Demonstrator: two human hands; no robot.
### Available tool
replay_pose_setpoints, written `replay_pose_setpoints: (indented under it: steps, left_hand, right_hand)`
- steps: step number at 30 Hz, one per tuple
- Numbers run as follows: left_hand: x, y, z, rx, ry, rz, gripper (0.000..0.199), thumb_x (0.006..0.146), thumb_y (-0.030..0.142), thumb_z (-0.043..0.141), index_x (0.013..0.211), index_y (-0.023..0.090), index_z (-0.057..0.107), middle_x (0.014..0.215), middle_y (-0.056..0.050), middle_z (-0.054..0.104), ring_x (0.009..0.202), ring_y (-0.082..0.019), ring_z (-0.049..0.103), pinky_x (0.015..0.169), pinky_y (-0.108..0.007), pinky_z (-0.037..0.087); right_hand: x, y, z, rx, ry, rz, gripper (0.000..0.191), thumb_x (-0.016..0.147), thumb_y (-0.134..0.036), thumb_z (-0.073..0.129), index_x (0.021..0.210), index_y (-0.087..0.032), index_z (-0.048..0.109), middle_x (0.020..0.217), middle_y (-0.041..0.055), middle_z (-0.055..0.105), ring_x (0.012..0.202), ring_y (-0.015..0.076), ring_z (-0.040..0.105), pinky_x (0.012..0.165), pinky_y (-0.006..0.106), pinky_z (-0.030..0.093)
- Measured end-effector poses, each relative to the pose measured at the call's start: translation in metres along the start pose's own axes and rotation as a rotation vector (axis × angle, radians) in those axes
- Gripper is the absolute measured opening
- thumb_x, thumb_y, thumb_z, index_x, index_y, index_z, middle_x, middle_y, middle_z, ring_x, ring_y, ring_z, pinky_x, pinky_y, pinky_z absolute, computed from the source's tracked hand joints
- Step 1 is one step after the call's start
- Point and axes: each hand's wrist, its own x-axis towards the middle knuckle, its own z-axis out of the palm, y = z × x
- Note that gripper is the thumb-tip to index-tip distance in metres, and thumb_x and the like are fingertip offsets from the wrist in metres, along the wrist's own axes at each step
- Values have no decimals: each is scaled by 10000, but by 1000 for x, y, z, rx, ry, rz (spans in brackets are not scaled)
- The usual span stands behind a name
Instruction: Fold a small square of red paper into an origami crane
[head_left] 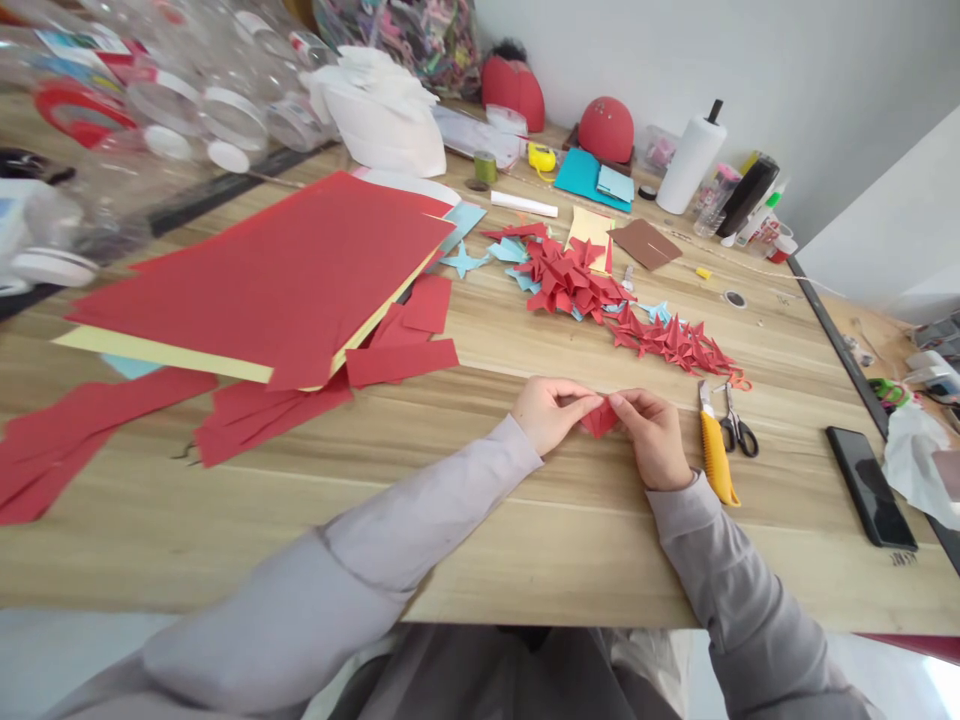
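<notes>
Between my hands, just above the wooden table (pixel 480 540), is a small folded piece of red paper (pixel 600 419). My left hand (pixel 551 412) pinches its left corner between thumb and fingers. On the opposite side my right hand (pixel 657 432) pinches the other corner. Beyond them lies a heap of folded red paper stars (pixel 574 278), with a row of more red stars (pixel 675 342) trailing to the right. A few light blue stars (pixel 465 261) lie around the heap. Right of my right hand are a yellow utility knife (pixel 717 455) and small black-handled scissors (pixel 739 432).
Large red paper sheets (pixel 285 270) are stacked at the left, with cut red strips (pixel 274 415) in front. Clear plastic bottles (pixel 225 110) crowd the back left. A black phone (pixel 871 487) lies at the right. A white bottle (pixel 691 160) and red pincushion (pixel 605 129) stand behind.
</notes>
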Motion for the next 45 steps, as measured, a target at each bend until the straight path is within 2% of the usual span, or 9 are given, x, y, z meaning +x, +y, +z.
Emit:
replay_pose_setpoints:
  steps: [5, 8, 12, 17, 21, 29, 37, 42, 45]
  left_hand:
    - [1, 0, -1, 43, -1, 37, 126, 596, 250, 698, 643, 133, 703, 659, -58, 704, 613, -166, 634, 590, -259, 517]
    - [2, -2, 0, -58, -35, -15, 177, 555, 263, 725, 659, 122, 700, 635, -54, 693, 570, -160, 620, 549, -263, 514]
    - [4, -2, 1, -155, -77, -50, 247, 616, 365, 682, 627, 118, 691, 616, -51, 681, 571, -163, 613, 547, -273, 506]
    - [5, -2, -1, 20, -17, 34, 165, 623, 294, 677, 635, 131, 699, 645, -53, 695, 607, -162, 612, 596, -263, 486]
    - [3, -2, -1, 79, -2, 55, 150, 641, 277, 654, 634, 133, 694, 632, -53, 689, 587, -155, 600, 559, -250, 470]
    - [3, -1, 2, -100, -91, -29, 244, 606, 371, 680, 624, 128, 676, 574, -26, 655, 524, -141, 574, 510, -251, 476]
    - [9, -10, -1, -32, -55, 127, 129, 586, 265, 700, 569, 139, 680, 553, -23, 617, 507, -100, 507, 507, -222, 401]
    - [13, -13, -1, -109, -64, 10, 175, 573, 301, 724, 607, 134, 685, 598, -36, 649, 565, -132, 553, 558, -245, 433]
    - [15, -15, 2, -138, -67, -44, 275, 693, 389, 618, 611, 131, 668, 584, -33, 640, 554, -137, 551, 543, -246, 435]
  right_hand:
    - [1, -3, 1, -77, 25, -41, 201, 653, -364, 702, 656, -174, 639, 588, -8, 631, 551, 113, 546, 562, 255, 458]
    - [2, -1, 0, -86, 37, -52, 196, 649, -366, 703, 661, -180, 640, 594, -13, 624, 550, 109, 536, 556, 250, 449]
    - [3, 3, -2, -109, 53, -76, 195, 649, -366, 704, 681, -185, 642, 627, -8, 636, 568, 115, 541, 579, 261, 453]
    - [1, 1, 1, -122, 34, -88, 220, 697, -400, 657, 696, -180, 642, 630, -3, 636, 583, 119, 546, 599, 267, 464]
    - [0, -2, 2, -134, -17, -57, 224, 688, -394, 669, 679, -174, 627, 611, -5, 625, 562, 113, 539, 573, 257, 458]
    - [1, 1, 0, -154, 15, -100, 218, 693, -384, 668, 666, -178, 604, 582, -19, 597, 530, 103, 511, 529, 240, 430]
    - [6, 8, 1, -49, -14, -61, 207, 686, -364, 678, 665, -175, 597, 588, -29, 592, 538, 95, 512, 563, 236, 430]
    - [10, 11, -1, -31, 12, -39, 187, 703, -336, 671, 660, -163, 616, 578, -25, 596, 528, 87, 498, 559, 227, 410]
    - [15, 14, -3, -19, 41, -20, 188, 696, -333, 679, 659, -160, 615, 552, -32, 579, 501, 84, 473, 526, 220, 389]
